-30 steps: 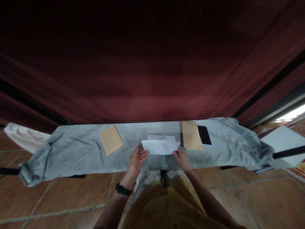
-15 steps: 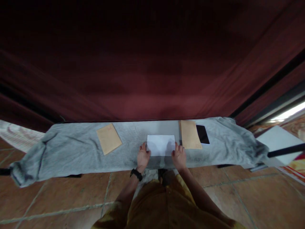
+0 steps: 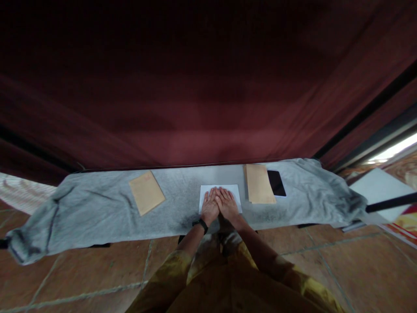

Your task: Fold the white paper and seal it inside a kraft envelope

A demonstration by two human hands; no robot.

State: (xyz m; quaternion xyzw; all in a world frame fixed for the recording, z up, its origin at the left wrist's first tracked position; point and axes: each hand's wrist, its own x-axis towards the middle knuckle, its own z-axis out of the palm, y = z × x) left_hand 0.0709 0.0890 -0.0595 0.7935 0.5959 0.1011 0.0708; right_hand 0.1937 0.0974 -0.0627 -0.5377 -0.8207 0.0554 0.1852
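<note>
A white sheet of paper [image 3: 235, 191] lies flat on the grey cloth [image 3: 182, 204] in front of me. My left hand [image 3: 210, 205] rests on its left half, fingers stretched out, with a black watch on the wrist. Beside it my right hand [image 3: 227, 204] lies flat on the paper too, fingers extended, and the two hands touch near the middle. Between them they cover much of the sheet's centre and near edge. Right of the paper is a stack of brown envelopes [image 3: 260, 184]. A single brown envelope [image 3: 147, 192] lies tilted on the left.
A dark-screened phone or tablet [image 3: 276, 183] sits against the right side of the envelope stack. Behind the cloth-covered surface rises a dark red panel [image 3: 208, 143]. A white board [image 3: 379, 193] and a black bar [image 3: 391, 203] are at the far right. Tiled floor [image 3: 107, 269] shows below.
Both hands have moved inward from the paper's left and right edges onto its middle, where they now lie flat side by side. The paper has stayed in nearly the same place.
</note>
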